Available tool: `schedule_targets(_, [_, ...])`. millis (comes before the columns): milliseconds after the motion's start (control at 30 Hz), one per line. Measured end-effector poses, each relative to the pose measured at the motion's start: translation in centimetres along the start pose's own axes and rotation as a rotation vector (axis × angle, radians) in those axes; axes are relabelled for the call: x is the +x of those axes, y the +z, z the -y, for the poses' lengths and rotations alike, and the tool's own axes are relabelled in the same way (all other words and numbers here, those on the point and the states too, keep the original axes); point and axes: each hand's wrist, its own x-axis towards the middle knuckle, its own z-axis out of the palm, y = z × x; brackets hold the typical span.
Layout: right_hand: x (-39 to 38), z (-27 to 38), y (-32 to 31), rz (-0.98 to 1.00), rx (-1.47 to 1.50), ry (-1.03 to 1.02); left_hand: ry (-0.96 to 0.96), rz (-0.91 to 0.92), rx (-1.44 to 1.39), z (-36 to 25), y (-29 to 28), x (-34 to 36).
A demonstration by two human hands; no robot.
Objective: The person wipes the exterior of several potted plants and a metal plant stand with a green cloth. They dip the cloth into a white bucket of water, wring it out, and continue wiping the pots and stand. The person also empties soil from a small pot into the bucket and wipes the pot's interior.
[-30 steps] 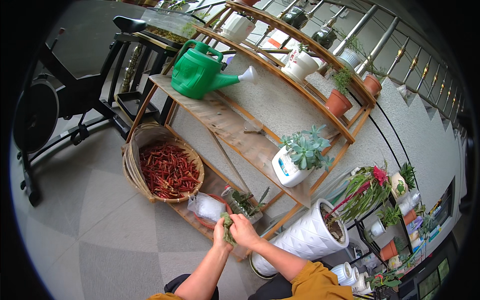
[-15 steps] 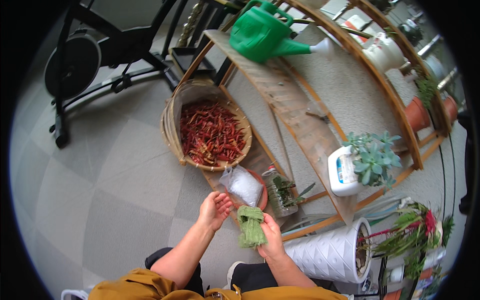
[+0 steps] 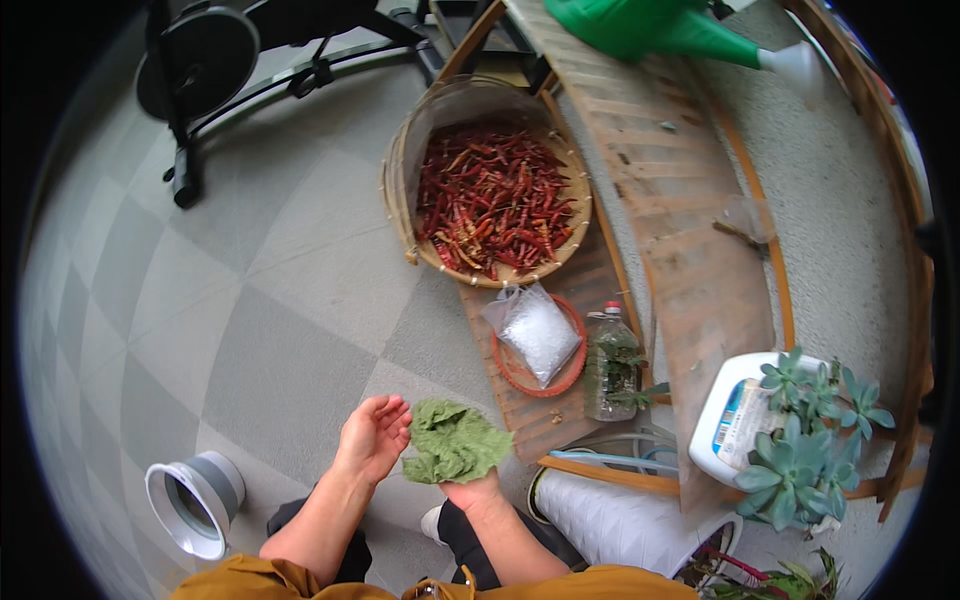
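Note:
A crumpled green cloth [image 3: 455,440], rough in texture, is spread over the fingers of my right hand [image 3: 474,491]. That hand holds it from below, and the cloth hides most of its fingers. Just left of the cloth, my left hand [image 3: 370,440] is turned palm up with its fingers loosely curled and apart. Nothing lies in it. Its fingertips come close to the cloth's edge; whether they touch I cannot tell.
A bamboo basket [image 3: 575,250] of dried red chillies stands on a wooden stepped rack [image 3: 720,290]. Nearby are a plastic bag [image 3: 542,335] of white stuff, a plastic bottle [image 3: 611,370], a potted succulent [image 3: 795,460] and a green watering can [image 3: 650,30]. A bucket [image 3: 220,480] stands left, a white planter [image 3: 620,515] right.
The cloth has gone from a folded bundle to a wider, opened-out piece on my right hand. My view has shifted, bringing the bucket into sight. My left hand stays open beside the cloth.

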Motion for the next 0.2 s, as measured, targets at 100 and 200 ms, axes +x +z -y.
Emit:
schedule_targets(100, [0.0, -1.2, -3.5, -0.109, -0.088, 0.0, 0.112, -0.111, 0.054, 2.3, -2.9, 1.5])
schedule_targets(200, [-2.2, -4.9, -7.3, -0.25, -0.127, 0.058, 0.606, -0.311, 0.52, 7.1, -5.7, -0.5])
